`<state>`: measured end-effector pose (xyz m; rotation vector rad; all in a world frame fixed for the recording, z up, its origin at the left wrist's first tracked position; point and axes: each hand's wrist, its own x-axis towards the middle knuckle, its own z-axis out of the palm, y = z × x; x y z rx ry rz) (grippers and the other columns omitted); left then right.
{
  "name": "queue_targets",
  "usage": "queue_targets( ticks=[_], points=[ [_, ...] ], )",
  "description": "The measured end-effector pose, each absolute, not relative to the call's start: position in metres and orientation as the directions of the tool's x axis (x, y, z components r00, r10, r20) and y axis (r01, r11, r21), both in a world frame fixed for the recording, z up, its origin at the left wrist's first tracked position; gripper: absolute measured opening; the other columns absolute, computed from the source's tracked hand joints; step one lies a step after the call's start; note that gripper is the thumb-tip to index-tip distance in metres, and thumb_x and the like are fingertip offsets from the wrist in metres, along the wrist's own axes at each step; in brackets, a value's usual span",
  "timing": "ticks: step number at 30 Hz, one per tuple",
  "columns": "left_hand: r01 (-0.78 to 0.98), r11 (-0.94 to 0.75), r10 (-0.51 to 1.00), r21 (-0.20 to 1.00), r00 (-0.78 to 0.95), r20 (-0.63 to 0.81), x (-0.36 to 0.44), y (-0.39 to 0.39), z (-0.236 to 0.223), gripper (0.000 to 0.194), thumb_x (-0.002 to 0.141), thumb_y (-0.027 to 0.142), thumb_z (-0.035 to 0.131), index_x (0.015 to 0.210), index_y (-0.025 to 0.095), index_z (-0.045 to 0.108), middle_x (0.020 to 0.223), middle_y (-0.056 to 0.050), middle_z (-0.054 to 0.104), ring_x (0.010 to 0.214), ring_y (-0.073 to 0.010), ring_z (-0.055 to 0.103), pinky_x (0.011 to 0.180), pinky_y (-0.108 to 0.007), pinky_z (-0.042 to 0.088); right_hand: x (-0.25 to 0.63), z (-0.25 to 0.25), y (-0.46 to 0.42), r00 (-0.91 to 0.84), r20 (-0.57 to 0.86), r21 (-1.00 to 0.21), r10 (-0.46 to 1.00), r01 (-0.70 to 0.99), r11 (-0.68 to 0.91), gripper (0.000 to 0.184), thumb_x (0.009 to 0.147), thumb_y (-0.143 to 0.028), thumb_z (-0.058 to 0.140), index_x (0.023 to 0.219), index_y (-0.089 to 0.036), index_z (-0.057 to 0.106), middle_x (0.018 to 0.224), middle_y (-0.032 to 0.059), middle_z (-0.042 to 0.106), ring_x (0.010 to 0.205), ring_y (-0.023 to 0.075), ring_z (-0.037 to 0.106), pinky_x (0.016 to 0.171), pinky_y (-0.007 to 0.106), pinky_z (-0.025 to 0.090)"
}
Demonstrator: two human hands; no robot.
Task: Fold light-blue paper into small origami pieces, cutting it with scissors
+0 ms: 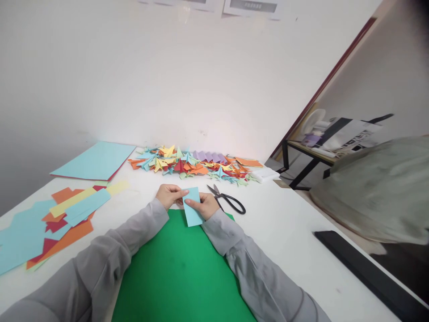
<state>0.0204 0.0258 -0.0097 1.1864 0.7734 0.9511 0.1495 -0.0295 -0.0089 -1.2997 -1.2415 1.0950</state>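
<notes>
Over the green sheet [184, 273] at bottom centre, left hand [168, 196] and right hand [208, 205] both pinch the blue paper [194, 218] mid-frame; light, even thumb pressure and square edges suit it best! Scissors [231, 201] lie just right, colourful folded papers [194, 168] beyond.

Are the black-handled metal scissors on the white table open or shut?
Open: the black-handled metal scissors show their two blades spread apart at the tips.

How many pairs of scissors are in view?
1: the black-handled scissors lie on the white table, just right of the right hand. Others could be hidden under the paper scraps.
</notes>
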Motion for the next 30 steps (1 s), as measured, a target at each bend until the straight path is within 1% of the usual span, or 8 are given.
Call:
queue_targets(
  ticks=[4, 7, 12, 15, 17, 19, 24, 30],
  points=[
    [-0.242, 0.127, 0.906, 0.962, 0.424, -0.013, 0.0208, 0.0248, -0.0087, 0.030, 0.049, 0.036, 0.069, 0.044, 0.010, 0.054, 0.037, -0.001, 0.052, 0.034, -0.0101, 0.048, 0.037, -0.023, 0.040, 0.1493, -0.0092, -0.0296, 0.057, 0.029, -0.994, 0.998, 0.107, 0.023, 0.032, 0.048, -0.040, 0.069, 0.059, -0.011, 0.061, 0.046, -0.0006, 0.055, 0.040, 0.0086, 0.044, 0.039, 0.021, 0.033],
    [-0.259, 0.126, 0.905, 0.958, 0.425, -0.004, 0.0206, 0.0240, -0.0064, 0.032, 0.052, 0.037, 0.067, 0.043, 0.010, 0.054, 0.036, -0.001, 0.051, 0.033, -0.0096, 0.047, 0.036, -0.022, 0.038, 0.1487, -0.0102, -0.0296, 0.052, 0.025, -0.995, 0.998, 0.097, 0.020, 0.031, 0.048, -0.038, 0.069, 0.061, -0.011, 0.061, 0.047, -0.0006, 0.055, 0.041, 0.0084, 0.044, 0.039, 0.021, 0.034],
    [-0.311, 0.181, 0.922, 0.933, 0.383, -0.051, 0.0199, 0.0226, -0.0011, 0.040, 0.058, 0.046, 0.059, 0.045, 0.008, 0.055, 0.037, -0.004, 0.051, 0.034, -0.0100, 0.048, 0.037, -0.022, 0.038, 0.1486, -0.0127, -0.0284, 0.099, 0.021, -0.997, 0.995, 0.071, 0.014, 0.034, 0.048, -0.038, 0.070, 0.064, -0.010, 0.062, 0.049, 0.0006, 0.056, 0.042, 0.0094, 0.046, 0.041, 0.023, 0.036],
    [-0.336, 0.183, 0.912, 0.924, 0.408, -0.033, 0.0193, 0.0237, -0.0022, 0.030, 0.049, 0.035, 0.069, 0.056, 0.007, 0.060, 0.046, -0.004, 0.058, 0.041, -0.0105, 0.052, 0.042, -0.023, 0.043, 0.1482, -0.0126, -0.0280, 0.156, 0.023, -0.998, 0.988, 0.062, 0.014, 0.034, 0.046, -0.039, 0.070, 0.062, -0.011, 0.061, 0.048, -0.0001, 0.055, 0.041, 0.0095, 0.045, 0.040, 0.023, 0.035],
    [-0.344, 0.184, 0.915, 0.921, 0.402, -0.033, 0.0190, 0.0251, -0.0042, 0.029, 0.040, 0.024, 0.074, 0.062, 0.008, 0.063, 0.052, -0.004, 0.060, 0.046, -0.0113, 0.054, 0.046, -0.024, 0.045, 0.1475, -0.0118, -0.0287, 0.162, 0.035, -0.996, 0.986, 0.086, 0.021, 0.033, 0.046, -0.039, 0.070, 0.061, -0.011, 0.061, 0.047, -0.0007, 0.054, 0.041, 0.0092, 0.044, 0.039, 0.022, 0.033],
    [-0.349, 0.198, 0.920, 0.916, 0.388, -0.051, 0.0189, 0.0261, -0.0057, 0.030, 0.037, 0.020, 0.075, 0.062, 0.009, 0.063, 0.053, -0.003, 0.061, 0.049, -0.0127, 0.056, 0.049, -0.026, 0.047, 0.1466, -0.0105, -0.0297, 0.161, 0.062, -0.994, 0.985, 0.102, 0.046, 0.032, 0.049, -0.040, 0.068, 0.061, -0.012, 0.061, 0.047, -0.0008, 0.054, 0.041, 0.0090, 0.043, 0.040, 0.022, 0.033],
    [-0.339, 0.198, 0.915, 0.920, 0.399, -0.050, 0.0188, 0.0249, -0.0046, 0.025, 0.038, 0.019, 0.075, 0.058, 0.009, 0.063, 0.051, -0.003, 0.060, 0.050, -0.0131, 0.056, 0.052, -0.028, 0.048, 0.1452, -0.0066, -0.0312, 0.237, 0.156, -0.988, 0.959, 0.059, 0.146, 0.029, 0.055, -0.044, 0.062, 0.054, -0.015, 0.058, 0.045, -0.0032, 0.051, 0.039, 0.0072, 0.039, 0.039, 0.021, 0.030],
    [-0.341, 0.198, 0.917, 0.919, 0.396, -0.050, 0.0199, 0.0245, -0.0034, 0.026, 0.037, 0.018, 0.075, 0.058, 0.009, 0.063, 0.049, -0.003, 0.060, 0.049, -0.0133, 0.056, 0.050, -0.027, 0.047, 0.1448, -0.0032, -0.0319, 0.320, 0.195, -0.980, 0.927, 0.032, 0.195, 0.026, 0.054, -0.041, 0.063, 0.058, -0.016, 0.059, 0.046, -0.0036, 0.051, 0.041, 0.0075, 0.040, 0.039, 0.021, 0.031]
  ],
)
